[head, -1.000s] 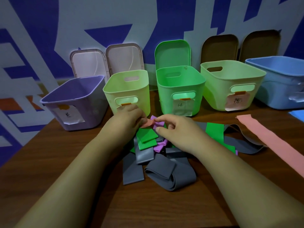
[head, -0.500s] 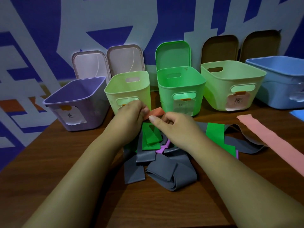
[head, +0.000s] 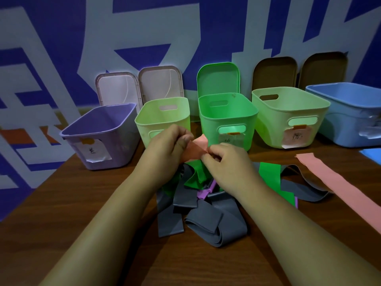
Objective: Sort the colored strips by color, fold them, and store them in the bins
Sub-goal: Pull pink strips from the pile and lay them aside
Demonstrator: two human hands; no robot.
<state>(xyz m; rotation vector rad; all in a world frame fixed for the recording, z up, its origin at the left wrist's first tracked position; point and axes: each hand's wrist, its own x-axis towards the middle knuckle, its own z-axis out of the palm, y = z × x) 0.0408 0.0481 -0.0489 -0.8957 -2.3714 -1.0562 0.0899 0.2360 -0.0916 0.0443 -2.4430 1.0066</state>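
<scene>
Left hand: the left hand (head: 167, 149) is raised above the pile, and its curled fingers (head: 184, 139) pinch one end of a small pink strip (head: 195, 148).
Right hand: the right hand (head: 226, 164) has its fingers bent inward and pinches the other end of the same strip, with the back of the hand toward the camera.
Small pink strip: it is creased and held between both hands, off the tabletop (head: 82, 203), in front of the pale green bin (head: 144, 129) and the green bin (head: 208, 124).
Pile: under the hands lie tangled grey strips (head: 214, 228), a green strip (head: 270, 178) and a purple strip (head: 203, 193), overlapping one another.
Long pink strip: the long pink strip (head: 340, 188) lies flat on the right side of the tabletop, beside the pile.
Bins: five open bins stand in a row at the back. From left to right they are a purple bin (head: 115, 141), the pale green bin, the green bin, a wider pale green bin (head: 272, 124) and a blue bin (head: 346, 124). Paper labels are stuck on several fronts.
Lids: the lids lean upright against the wall behind the bins. There are two pale pink lids (head: 117, 89), one green lid (head: 217, 79) and two brown lids (head: 274, 73).
</scene>
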